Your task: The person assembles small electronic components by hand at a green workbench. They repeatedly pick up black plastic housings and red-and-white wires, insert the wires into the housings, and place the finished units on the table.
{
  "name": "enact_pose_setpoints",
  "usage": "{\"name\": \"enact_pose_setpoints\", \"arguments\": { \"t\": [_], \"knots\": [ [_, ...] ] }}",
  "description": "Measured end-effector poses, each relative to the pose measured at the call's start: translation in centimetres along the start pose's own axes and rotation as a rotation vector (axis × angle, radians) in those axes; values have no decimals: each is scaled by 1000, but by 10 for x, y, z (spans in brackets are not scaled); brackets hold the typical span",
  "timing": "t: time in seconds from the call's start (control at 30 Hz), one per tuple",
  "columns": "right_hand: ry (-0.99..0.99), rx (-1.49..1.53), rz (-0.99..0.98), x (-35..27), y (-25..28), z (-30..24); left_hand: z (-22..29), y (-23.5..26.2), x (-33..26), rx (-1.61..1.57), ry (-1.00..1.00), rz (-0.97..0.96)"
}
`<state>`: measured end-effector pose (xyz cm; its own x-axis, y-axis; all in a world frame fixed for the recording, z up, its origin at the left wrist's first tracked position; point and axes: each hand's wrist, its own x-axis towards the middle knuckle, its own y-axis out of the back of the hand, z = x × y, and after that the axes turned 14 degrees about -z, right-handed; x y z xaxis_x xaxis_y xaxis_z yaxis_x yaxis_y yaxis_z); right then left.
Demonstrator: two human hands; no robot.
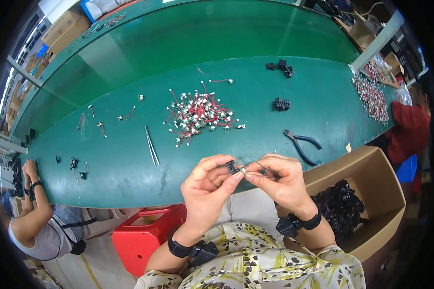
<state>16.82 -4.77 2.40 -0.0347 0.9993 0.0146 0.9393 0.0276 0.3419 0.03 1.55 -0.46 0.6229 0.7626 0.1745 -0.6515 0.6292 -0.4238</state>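
Just past the table's near edge, both my hands meet in the middle. My left hand (pixel 205 190) pinches a small black plastic housing (pixel 232 167) between thumb and fingers. My right hand (pixel 284 183) is closed on a small white connector (pixel 243 170), held right against the housing's end. Something thin and dark also runs between my right fingers; I cannot make out what it is. Beyond my hands lies a heap of white connectors with red wires (pixel 197 113). Metal tweezers (pixel 152 145) lie to the left, and dark-handled pliers (pixel 304 146) to the right.
Black parts (pixel 281 104) sit on the green table (pixel 246 144). At right stands a cardboard box (pixel 376 192) with black pieces (pixel 342 207). A red stool (pixel 147 236) is at lower left. One person (pixel 43 226) works at left; another in red (pixel 410 125) is at right.
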Motion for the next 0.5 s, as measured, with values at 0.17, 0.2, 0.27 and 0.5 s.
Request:
{"name": "enact_pose_setpoints", "arguments": {
  "t": [0.17, 0.2, 0.27, 0.5],
  "knots": [
    [165, -113, 145, -15, -12, 5, 1, -4, -6, 248, -6, -37],
    [228, -142, 170, -16, -14, 8, 2, -3, -7, 123, 76, -24],
    [220, -217, 139, -21, -10, 4, 3, -1, -9, -46, 186, -27],
    [26, 29, 67, -34, -1, 1, -6, 0, -17, -271, 260, -98]
  ]
}}
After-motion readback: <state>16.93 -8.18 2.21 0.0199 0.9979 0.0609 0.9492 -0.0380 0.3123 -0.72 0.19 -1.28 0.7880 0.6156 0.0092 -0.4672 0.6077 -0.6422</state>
